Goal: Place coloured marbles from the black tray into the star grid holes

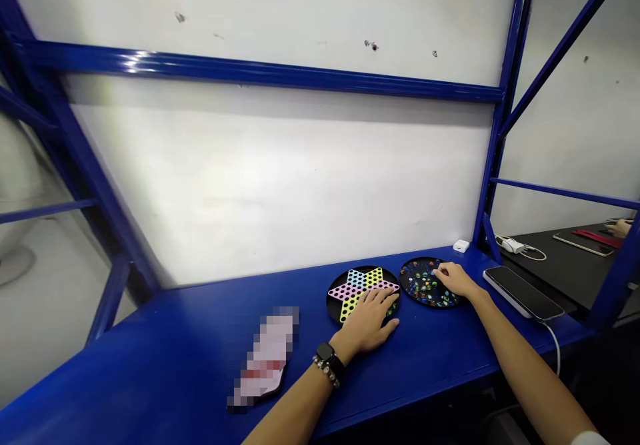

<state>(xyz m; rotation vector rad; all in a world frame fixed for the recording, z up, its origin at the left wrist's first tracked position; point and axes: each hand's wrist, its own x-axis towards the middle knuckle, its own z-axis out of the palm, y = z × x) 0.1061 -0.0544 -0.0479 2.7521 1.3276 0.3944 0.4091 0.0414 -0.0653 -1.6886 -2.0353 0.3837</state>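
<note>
head view: left hand (371, 320) lies flat and open on the star board (361, 288); right hand (454, 278) reaches into the marble tray (425, 284) beside it, grip unclear; board holes look empty, filling apparently not begun

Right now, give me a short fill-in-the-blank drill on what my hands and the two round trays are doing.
The left hand rests on the star-shaped game ____.
The right hand reaches into the round tray of ____.
The phone lies to the ____ of that tray.

Missing words: board; marbles; right
</note>
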